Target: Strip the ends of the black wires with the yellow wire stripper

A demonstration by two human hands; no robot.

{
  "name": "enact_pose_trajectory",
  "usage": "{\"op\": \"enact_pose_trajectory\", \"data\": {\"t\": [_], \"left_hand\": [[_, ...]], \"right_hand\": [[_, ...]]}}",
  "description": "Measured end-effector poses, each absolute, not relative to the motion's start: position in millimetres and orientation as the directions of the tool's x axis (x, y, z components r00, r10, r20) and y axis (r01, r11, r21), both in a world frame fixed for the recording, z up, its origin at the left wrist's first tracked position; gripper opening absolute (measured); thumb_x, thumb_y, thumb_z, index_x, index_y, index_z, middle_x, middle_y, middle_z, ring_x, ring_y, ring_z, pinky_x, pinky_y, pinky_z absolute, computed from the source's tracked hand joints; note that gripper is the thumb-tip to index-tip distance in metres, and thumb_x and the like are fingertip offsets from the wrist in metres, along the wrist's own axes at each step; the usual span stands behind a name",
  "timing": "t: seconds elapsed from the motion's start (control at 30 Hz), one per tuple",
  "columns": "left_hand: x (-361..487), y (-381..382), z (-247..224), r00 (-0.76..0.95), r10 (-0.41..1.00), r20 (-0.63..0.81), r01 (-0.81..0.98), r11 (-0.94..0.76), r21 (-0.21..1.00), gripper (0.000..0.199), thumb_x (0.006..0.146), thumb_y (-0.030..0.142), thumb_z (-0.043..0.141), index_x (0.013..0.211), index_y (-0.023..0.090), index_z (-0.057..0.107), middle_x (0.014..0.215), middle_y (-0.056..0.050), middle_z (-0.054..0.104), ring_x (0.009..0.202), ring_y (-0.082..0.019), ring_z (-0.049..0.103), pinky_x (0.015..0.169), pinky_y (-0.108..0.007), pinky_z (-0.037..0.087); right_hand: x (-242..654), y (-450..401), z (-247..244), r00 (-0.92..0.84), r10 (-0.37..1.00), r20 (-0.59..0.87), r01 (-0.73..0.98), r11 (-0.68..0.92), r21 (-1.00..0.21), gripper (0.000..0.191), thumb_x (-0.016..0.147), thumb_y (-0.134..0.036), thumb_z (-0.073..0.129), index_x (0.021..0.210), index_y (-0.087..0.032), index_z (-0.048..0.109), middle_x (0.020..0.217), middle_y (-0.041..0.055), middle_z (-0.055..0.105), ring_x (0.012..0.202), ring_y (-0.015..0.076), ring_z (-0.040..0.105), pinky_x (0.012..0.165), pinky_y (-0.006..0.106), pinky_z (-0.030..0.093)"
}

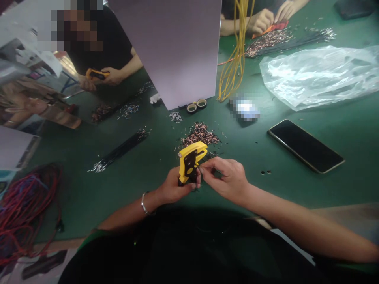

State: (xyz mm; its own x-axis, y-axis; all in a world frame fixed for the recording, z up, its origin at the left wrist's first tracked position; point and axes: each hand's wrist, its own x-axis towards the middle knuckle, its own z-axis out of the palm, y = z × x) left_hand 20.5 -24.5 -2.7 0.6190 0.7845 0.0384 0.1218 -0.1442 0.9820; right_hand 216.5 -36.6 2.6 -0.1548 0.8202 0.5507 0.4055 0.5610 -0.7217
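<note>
Green workbench [89,189] below, I'm clutching a yellow crimping tool [189,161] in my closed left hand [173,187]. My right fingertips [209,165] are pinching what looks like a thin wire end [200,170] at its nose; squeezing the handle seems called for next.

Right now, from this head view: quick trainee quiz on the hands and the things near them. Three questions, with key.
1. Does the left hand or the right hand hold the yellow crimping tool?
2. True or false: the smartphone lies apart from both hands.
3. The right hand's fingertips are nearest to: A the yellow crimping tool, B the smartphone, C the tape rolls.

Key: 1 left hand; 2 true; 3 A.
</note>
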Motion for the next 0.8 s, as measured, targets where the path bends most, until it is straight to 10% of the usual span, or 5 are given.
{"op": "enact_pose_trajectory", "data": {"t": [0.8], "left_hand": [[18.1, -33.3, -12.4, 0.457, 0.872, -0.174, 0.276, 0.047, 0.960, 0.034, 0.080, 0.043, 0.073, 0.071, 0.015, 0.056, 0.049, 0.003, 0.055, 0.042, -0.008, 0.050, 0.045, -0.020, 0.042]], "right_hand": [[213.9, -37.3, -3.6, -0.164, 0.850, 0.501, 0.360, 0.525, -0.772, 0.015, 0.083, -0.013, 0.057, 0.070, -0.020, 0.059, 0.056, -0.0049, 0.062, 0.047, 0.0073, 0.054, 0.049, 0.020, 0.042]]}}
